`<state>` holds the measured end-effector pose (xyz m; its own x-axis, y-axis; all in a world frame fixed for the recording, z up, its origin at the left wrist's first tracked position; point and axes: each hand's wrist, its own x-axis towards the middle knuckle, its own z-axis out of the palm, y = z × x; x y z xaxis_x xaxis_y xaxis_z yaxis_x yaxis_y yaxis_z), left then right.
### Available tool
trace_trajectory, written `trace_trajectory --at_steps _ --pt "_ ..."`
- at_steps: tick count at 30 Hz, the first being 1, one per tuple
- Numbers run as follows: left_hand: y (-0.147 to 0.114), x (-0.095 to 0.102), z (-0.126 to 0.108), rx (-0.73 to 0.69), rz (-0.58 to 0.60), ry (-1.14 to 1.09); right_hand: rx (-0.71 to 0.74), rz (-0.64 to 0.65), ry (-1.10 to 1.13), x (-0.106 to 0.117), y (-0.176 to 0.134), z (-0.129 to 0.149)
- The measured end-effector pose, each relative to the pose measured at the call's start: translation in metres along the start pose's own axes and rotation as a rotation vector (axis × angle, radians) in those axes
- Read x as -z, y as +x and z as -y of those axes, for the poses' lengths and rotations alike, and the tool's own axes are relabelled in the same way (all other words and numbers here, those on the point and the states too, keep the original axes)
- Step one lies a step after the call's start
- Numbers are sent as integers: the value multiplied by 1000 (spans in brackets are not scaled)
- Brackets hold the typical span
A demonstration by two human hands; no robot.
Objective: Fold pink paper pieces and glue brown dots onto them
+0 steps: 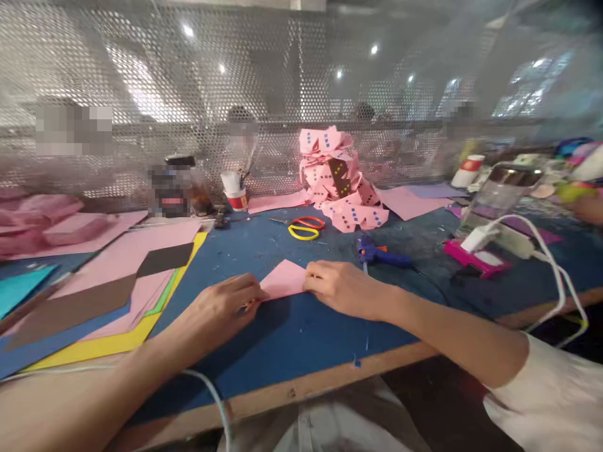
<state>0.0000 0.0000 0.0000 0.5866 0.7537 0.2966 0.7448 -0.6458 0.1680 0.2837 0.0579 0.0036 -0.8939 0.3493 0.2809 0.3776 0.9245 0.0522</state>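
Right, from where I'm standing the left hand (238, 298) has its grip pinched on the left corner of a small pink sheet (285, 279), thumb and fingers pressed together over the paper. The right hand (336, 285) pinches the opposite corner the same way, so the sheet lies between the two, low over the blue surface (282, 351), near its front edge, with one point aimed away from the person.

Past it, at the foot of the perforated screen (277, 94), there's a white and red paper cup (239, 201) with something thin poking up from it, too blurred for me to name. A second cup (470, 171) in the same colours is over at the far right; I can't see into it. Nearer on that side is a clear container (490, 198) with a shiny lid, and I can't make out any contents. Scissors (291, 222) with red and yellow handles lie in front of a dotted pink paper construction (330, 176), and a blue glue gun (377, 252) rests just beyond the right hand. Coloured sheets (103, 295) overlap at the left.
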Motion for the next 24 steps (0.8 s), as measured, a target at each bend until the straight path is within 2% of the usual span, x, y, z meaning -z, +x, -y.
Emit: trace_trajectory --at_steps 8,15,24 --pt "1 3 -13 -70 73 189 66 -8 -63 -3 1 4" --pt "5 4 -23 -101 44 218 75 10 -72 -1 3 11" --pt "7 1 -23 -130 98 319 108 21 -131 -1 5 11"
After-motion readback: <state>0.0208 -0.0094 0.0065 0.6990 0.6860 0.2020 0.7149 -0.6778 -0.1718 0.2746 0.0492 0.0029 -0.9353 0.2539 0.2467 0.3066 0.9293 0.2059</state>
